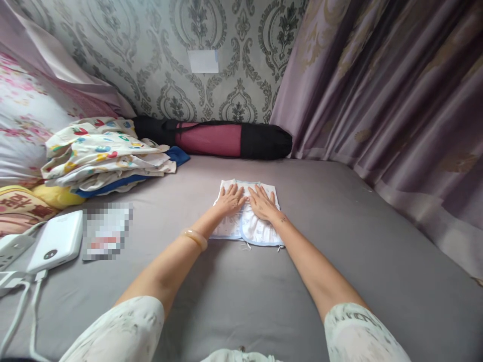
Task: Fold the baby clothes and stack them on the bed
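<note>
A small white baby garment (260, 232) with light blue trim and thin ties lies spread on the grey bed sheet (241, 301). Flat on its left part rests my left hand (229, 200), fingers stretched out and pointing away from me. My right hand (263, 203) presses on the right part, its fingers spread. Neither hand grips the cloth. The hands lie close beside each other and hide the middle of the garment. A few white ties stick out from its near edge.
To the left are a pile of patterned clothes (109, 151), a white power bank (56, 239) with cables, a power strip (13, 249) and a blurred packet (107, 231). A black and maroon long bag (211, 140) lies along the wall. Purple curtains (377, 85) hang at right.
</note>
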Motion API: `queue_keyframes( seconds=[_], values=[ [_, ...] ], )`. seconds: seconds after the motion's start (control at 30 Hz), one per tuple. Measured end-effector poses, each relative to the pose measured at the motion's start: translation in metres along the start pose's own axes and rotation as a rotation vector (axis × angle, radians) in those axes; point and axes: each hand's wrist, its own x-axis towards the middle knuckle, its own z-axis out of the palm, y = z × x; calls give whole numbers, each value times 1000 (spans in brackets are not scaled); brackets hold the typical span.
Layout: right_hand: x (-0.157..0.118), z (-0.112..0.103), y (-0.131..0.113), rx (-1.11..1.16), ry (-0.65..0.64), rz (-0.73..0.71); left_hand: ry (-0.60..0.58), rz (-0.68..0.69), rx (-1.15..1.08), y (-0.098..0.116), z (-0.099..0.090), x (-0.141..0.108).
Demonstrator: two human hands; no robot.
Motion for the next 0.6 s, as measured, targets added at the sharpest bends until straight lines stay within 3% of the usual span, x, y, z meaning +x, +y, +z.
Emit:
queue_keyframes(
  seconds=[0.23, 0.6],
  values=[
    [-50, 5, -2, -62, -26, -164, -21, 164, 30, 4, 1, -51],
    [-64, 5, -5, -41, -25, -140, -25, 166, -25, 7, -1, -67]
  ],
)
